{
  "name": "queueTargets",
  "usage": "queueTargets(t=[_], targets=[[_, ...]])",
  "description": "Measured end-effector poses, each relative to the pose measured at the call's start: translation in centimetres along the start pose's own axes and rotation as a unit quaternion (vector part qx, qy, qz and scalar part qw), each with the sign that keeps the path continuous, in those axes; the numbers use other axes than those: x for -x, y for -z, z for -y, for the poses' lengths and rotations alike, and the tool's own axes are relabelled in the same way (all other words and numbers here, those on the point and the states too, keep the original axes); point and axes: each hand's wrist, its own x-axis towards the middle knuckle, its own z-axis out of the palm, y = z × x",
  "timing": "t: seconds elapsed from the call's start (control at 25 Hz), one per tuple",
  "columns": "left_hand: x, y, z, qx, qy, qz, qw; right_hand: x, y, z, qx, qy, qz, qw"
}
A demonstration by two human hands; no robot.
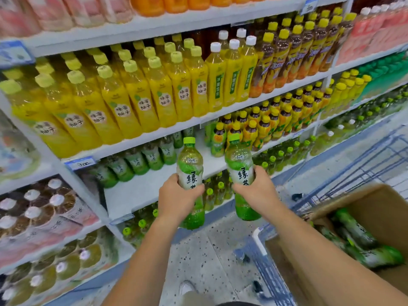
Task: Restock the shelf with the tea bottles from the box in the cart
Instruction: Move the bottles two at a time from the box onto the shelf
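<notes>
Left hand point(176, 196): fingers clamped around green tea bottle point(191, 171), upright, frame centre. Right hand point(254, 191): fingers clamped around second tea bottle point(240, 171), upright, just beside the first. Both raised before partly bare white shelf point(141, 191). Further bottles lying in cardboard box point(375, 208), inside cart point(362, 168), lower right.

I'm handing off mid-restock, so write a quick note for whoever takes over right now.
Left hand holds one green tea bottle upright; right hand holds another.
Both are raised in front of the shelf, neither set down yet.
Done: a row of matching bottles stands at the shelf's back left; the front is bare.
Left: place these two, then the bottles lying in the box in the cart.
</notes>
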Motion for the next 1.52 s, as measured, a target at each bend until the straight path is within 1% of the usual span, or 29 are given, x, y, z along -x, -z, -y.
queueTargets(t=[0.12, 0.28, 0.44, 0.6, 0.76, 0.88, 1.0, 1.08, 1.28, 1.4, 1.52], targets=[[-2.9, 1.4, 2.2, 0.01, -0.008, 0.013, 1.0, -2.4, -3.5, 1.2, 0.024, -0.002, 0.001, 1.0], [-6.6, 1.6, 4.8, 0.011, -0.017, -0.01, 1.0, -6.3, -7.7, 1.3, 0.023, -0.004, 0.007, 1.0], [-10.4, 0.1, 7.2, 0.004, -0.013, -0.034, 0.999, -10.8, -11.6, -0.3, 0.027, 0.0, 0.009, 1.0], [-15.2, -2.9, 9.6, 0.039, -0.022, -0.066, 0.997, -16.6, -15.0, -2.6, 0.004, 0.023, 0.016, 1.0], [-19.7, -5.7, 11.9, 0.048, -0.061, -0.097, 0.992, -22.1, -17.5, -4.8, 0.008, 0.068, 0.028, 0.997], [-22.4, -7.2, 13.2, 0.043, -0.092, -0.121, 0.988, -25.1, -18.9, -6.0, 0.002, 0.121, 0.032, 0.992], [-24.5, -8.8, 14.2, 0.08, -0.11, -0.131, 0.982, -27.0, -19.8, -7.0, -0.005, 0.18, 0.025, 0.983], [-25.7, -9.7, 14.7, 0.092, -0.13, -0.153, 0.975, -27.8, -20.2, -7.4, -0.013, 0.209, 0.017, 0.978], [-27.0, -11.2, 15.3, 0.084, -0.157, -0.195, 0.965, -28.8, -20.3, -9.1, -0.043, 0.228, 0.023, 0.972], [-27.0, -11.3, 15.7, 0.074, -0.154, -0.174, 0.97, -28.9, -20.3, -10.1, -0.05, 0.241, 0.032, 0.969], [-26.6, -11.4, 17.5, 0.029, -0.112, -0.129, 0.985, -28.8, -20.4, -11.2, -0.015, 0.236, 0.032, 0.971]])
